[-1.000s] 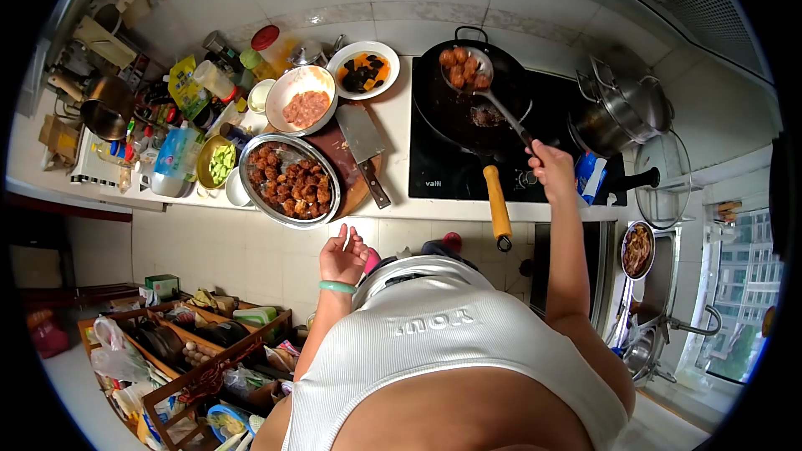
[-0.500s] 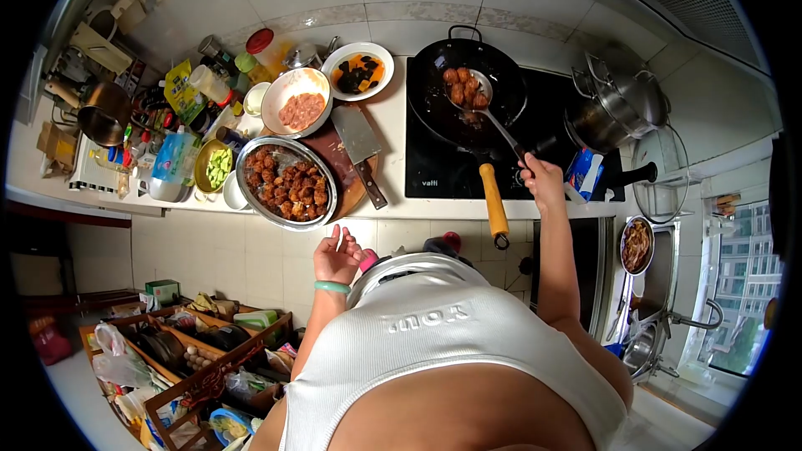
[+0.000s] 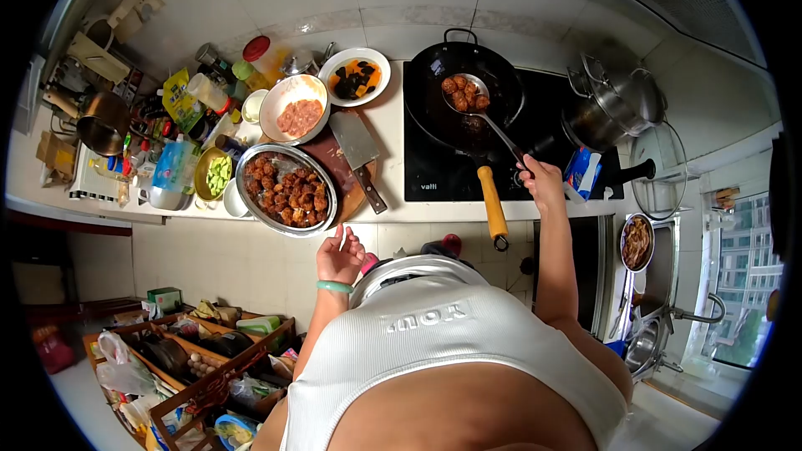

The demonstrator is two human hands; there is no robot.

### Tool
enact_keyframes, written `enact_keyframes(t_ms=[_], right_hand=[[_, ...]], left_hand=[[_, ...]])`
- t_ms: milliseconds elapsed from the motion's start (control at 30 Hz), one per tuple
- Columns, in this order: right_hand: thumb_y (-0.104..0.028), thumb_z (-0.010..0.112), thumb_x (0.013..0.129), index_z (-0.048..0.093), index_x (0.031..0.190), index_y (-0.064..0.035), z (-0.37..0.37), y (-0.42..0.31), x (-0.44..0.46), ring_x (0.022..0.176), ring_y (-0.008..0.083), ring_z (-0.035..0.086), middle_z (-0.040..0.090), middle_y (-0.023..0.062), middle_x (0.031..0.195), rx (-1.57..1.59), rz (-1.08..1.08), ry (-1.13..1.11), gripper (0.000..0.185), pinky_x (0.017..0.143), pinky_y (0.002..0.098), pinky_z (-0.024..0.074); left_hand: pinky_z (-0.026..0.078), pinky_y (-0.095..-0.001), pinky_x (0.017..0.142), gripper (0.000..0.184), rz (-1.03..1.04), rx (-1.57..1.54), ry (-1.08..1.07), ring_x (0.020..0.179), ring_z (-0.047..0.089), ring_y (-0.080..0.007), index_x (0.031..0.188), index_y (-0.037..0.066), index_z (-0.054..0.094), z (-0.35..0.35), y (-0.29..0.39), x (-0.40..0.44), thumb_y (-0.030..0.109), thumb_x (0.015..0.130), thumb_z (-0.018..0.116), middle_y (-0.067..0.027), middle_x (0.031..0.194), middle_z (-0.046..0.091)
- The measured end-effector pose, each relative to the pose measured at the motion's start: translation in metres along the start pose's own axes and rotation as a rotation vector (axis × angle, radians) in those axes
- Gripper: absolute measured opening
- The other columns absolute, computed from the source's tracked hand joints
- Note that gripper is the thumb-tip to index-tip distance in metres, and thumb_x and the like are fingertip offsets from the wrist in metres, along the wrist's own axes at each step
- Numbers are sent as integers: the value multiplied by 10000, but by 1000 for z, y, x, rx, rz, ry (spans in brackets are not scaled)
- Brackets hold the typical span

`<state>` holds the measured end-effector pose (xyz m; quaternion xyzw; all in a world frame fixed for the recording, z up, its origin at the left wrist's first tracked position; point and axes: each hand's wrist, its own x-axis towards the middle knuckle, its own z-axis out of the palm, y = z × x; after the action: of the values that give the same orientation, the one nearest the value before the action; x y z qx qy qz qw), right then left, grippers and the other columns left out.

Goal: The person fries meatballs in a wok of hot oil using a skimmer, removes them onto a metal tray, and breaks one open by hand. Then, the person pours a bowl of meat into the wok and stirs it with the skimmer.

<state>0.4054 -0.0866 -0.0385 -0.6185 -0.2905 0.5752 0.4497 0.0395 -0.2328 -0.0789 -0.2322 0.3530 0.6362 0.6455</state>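
Observation:
My right hand (image 3: 543, 182) is closed round the handle of a metal ladle (image 3: 498, 130). Several browned meatballs (image 3: 464, 93) sit in the ladle's bowl, over the black wok (image 3: 430, 108) on the stove. The wok's yellow wooden handle (image 3: 492, 205) points toward me. With nothing in it, my left hand (image 3: 339, 257) hangs palm up and fingers apart, just below a steel tray (image 3: 327, 219) of fried meatballs (image 3: 288, 192). Behind the tray are a bowl of raw minced meat (image 3: 299, 117) and a cleaver (image 3: 355, 142) on a round cutting board (image 3: 365, 188).
A plate of dark and orange food (image 3: 357, 78) lies behind the cleaver. Bottles and jars crowd the left counter. Right of the wok stand a steel pot (image 3: 614, 108), a blue packet (image 3: 582, 174) and a glass lid (image 3: 660, 171). A wooden shelf unit (image 3: 188, 397) is at lower left.
The ladle of meatballs has shifted toward the middle of the wok and lower, with my right hand lower too. My left hand has barely moved.

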Motion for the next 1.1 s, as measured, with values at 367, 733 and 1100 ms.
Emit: enact_keyframes(t_ms=[367,733,1100], right_hand=[[-240,577,847,586,863,31,-3,-54,-33,406,5,345,483,-13,569,107,-189,-4,271,344,130,181],[-209,596,834,588,843,32,-7,-24,-29,406,11,353,485,-9,569,95,-92,49,241,341,131,193],[-221,617,823,608,829,55,-13,-5,-23,410,19,363,492,-3,555,-64,-97,100,276,361,135,214]], left_hand=[[403,-275,632,248,35,-2,-36,730,477,-186,983,31,566,-5,2,1,22,745,496,-93,888,552],[406,-277,634,252,18,-4,-18,732,486,-187,987,40,566,-3,1,-1,23,746,494,-96,890,553],[421,-295,642,273,-18,-16,-81,734,471,-187,1031,64,524,-23,8,6,48,760,492,-90,905,544]])
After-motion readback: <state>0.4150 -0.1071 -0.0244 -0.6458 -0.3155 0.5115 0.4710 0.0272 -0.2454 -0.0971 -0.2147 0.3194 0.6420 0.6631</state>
